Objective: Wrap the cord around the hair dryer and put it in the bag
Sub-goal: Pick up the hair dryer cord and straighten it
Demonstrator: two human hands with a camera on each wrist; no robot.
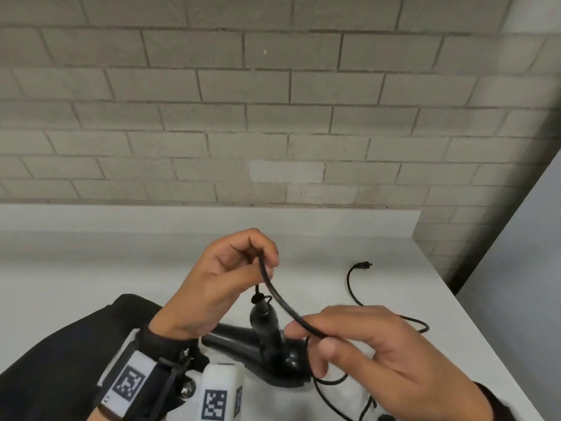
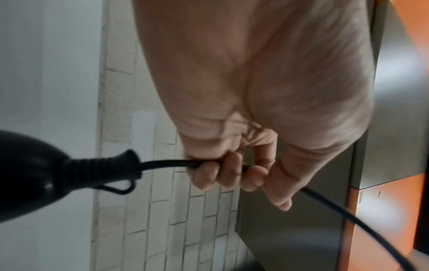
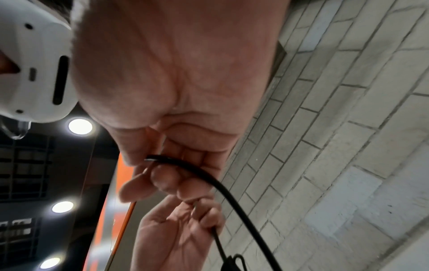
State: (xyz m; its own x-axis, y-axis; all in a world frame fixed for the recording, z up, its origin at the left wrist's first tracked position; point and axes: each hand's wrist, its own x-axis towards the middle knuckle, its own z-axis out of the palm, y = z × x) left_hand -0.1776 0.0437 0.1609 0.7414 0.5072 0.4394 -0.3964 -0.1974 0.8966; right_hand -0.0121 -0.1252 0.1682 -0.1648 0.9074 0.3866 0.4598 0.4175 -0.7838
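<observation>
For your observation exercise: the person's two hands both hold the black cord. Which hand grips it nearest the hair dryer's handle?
The left hand: it pinches the black cord just above the black hair dryer; the right hand holds it farther along.

The left hand (image 2: 243, 113) curls its fingers (image 2: 228, 172) round the black cord (image 2: 167, 163), just right of the ribbed strain relief (image 2: 104, 168) on the hair dryer (image 2: 27, 174). Beyond the thumb the cord runs down to the lower right, with a pale brick wall (image 2: 197, 229) behind.
</observation>
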